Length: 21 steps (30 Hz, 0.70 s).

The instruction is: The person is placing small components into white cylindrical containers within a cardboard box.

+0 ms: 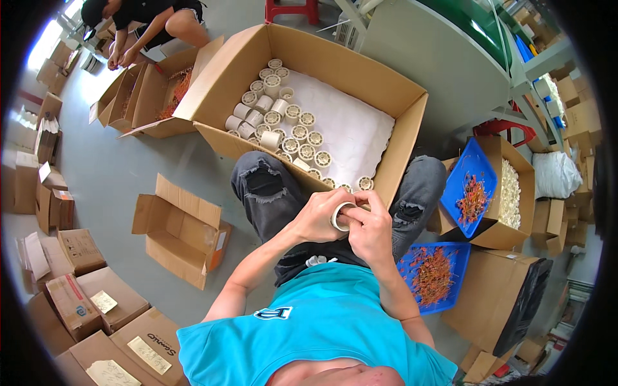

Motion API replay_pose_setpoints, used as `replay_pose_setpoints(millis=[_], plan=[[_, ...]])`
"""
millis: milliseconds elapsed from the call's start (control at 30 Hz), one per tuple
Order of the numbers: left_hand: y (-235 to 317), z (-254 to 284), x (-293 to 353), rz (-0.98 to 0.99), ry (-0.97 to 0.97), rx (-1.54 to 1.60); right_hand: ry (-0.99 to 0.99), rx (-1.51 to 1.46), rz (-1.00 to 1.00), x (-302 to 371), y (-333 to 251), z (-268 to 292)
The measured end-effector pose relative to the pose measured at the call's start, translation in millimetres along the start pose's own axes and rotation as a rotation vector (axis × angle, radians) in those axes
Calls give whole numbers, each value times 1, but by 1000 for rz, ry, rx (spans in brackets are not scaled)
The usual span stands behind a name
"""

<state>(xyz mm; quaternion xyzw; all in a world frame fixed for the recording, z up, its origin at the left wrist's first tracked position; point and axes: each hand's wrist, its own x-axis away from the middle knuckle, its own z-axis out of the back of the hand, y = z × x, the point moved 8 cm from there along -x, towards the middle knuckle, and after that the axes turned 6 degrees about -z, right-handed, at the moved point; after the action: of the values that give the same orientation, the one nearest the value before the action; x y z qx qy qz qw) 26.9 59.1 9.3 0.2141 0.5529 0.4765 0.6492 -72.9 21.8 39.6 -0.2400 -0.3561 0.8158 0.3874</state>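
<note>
Close in front of my lap, my left hand (315,217) is closed round a white hollow plastic cylinder (335,220). My right hand (371,230) meets it from the other side, its fingers bent at the cylinder's open end; whether they hold a small part inside is hidden. Just beyond both hands, between my knees, stands a large open cardboard box (402,138). Several similar off-white cylinders (306,152) with spoked ends lie along its left and near side, some upright and some tipped over. A white sheet (341,109) covers the rest of its bottom.
On my right are two blue trays (465,161) (454,293) of red-orange wired parts and a carton of small white pieces (510,193). An open carton (180,235) lies to my left. Another person (151,29) crouches at far left by cartons with red parts (179,93).
</note>
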Motion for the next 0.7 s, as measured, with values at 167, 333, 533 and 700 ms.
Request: replay_pose_setpoints(millis=[167,333,533,700], plan=[[1,-10,-11,-40,-10,-49,55,-57,-46,-2,8,12],[-2,-19,-29,-27,-39,-96,85,-81,-50,-13,16,26],[-42,-12,-87,201,-299,-239,259,-524,-151,-37,82,59],[-44,33,-268,-320,-47,-471,573,-172,-242,-24,175,85]])
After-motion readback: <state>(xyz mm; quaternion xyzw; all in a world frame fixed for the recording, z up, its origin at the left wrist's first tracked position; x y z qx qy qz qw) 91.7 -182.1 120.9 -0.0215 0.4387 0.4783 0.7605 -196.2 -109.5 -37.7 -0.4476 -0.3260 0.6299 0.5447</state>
